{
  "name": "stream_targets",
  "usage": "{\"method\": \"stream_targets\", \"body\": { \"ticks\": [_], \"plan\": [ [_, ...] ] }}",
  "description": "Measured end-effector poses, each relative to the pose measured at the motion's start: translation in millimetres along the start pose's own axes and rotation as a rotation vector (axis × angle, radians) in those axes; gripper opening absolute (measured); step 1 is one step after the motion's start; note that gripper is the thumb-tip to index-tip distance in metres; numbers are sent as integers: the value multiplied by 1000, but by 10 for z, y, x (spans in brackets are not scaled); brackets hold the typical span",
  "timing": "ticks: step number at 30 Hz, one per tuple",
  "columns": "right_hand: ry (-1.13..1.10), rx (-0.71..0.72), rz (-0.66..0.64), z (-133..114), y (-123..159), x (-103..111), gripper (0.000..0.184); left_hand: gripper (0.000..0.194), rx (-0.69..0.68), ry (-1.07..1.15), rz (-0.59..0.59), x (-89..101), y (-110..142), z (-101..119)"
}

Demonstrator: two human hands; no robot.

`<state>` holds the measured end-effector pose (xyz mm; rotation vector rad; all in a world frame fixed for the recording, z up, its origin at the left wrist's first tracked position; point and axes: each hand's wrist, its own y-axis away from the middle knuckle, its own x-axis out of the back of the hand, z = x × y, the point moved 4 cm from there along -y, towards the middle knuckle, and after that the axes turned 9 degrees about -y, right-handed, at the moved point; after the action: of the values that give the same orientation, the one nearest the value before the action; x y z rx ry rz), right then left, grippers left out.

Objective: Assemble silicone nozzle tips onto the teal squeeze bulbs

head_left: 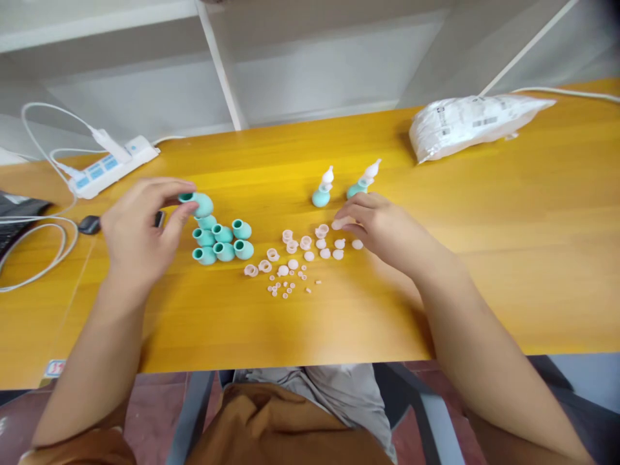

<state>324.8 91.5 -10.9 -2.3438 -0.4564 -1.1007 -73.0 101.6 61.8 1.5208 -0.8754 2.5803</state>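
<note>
My left hand (140,226) pinches a teal rubber bulb (204,205) by its open neck, above several like bulbs (223,252) grouped on the table. On the right, the fingers of my right hand (375,223) close on a small pale pink dome-shaped piece (337,224) just over the tabletop. Beyond that hand stand two teal bulbs (320,197) (357,190) fitted with pale pointed tips (328,175) (371,171). Between my hands lie pale pink collar rings (305,243), rounded caps (325,254) and tiny rings (285,296).
A white power strip (113,166) with plugged-in cables is at the back left, near a dark object (89,225). A white plastic package (477,124) lies at the back right. The table's front edge (290,367) runs just before my lap.
</note>
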Motion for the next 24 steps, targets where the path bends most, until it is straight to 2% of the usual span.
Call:
{"method": "stream_targets", "body": {
  "ticks": [2, 3, 7, 13, 18, 20, 22, 24],
  "plan": [
    [38, 25, -12, 40, -10, -1, 24, 21, -91, -199, -54, 19, -141, 74],
    [59, 34, -15, 56, -11, 0, 25, 18, -128, -220, -63, 17, -204, 109],
    [127, 31, -38, 84, -3, -15, 27, 24, -125, -265, -166, -79, -345, 164],
    [110, 23, -88, 36, -4, -16, 31, 32, -33, -185, -326, -249, -334, 91],
    [98, 25, -111, -47, -18, 22, 33, 22, -144, -215, -312, -374, -355, -75],
    [106, 48, -120, -86, -19, 28, 32, 24, -163, -220, -346, -397, -339, -97],
    [97, 66, -118, -111, -14, 32, 33, 31, -159, -207, -430, -423, -308, -98],
    [78, 82, -101, -118, -4, 39, 35, 31, -132, -179, -436, -430, -291, -108]
  ]
}}
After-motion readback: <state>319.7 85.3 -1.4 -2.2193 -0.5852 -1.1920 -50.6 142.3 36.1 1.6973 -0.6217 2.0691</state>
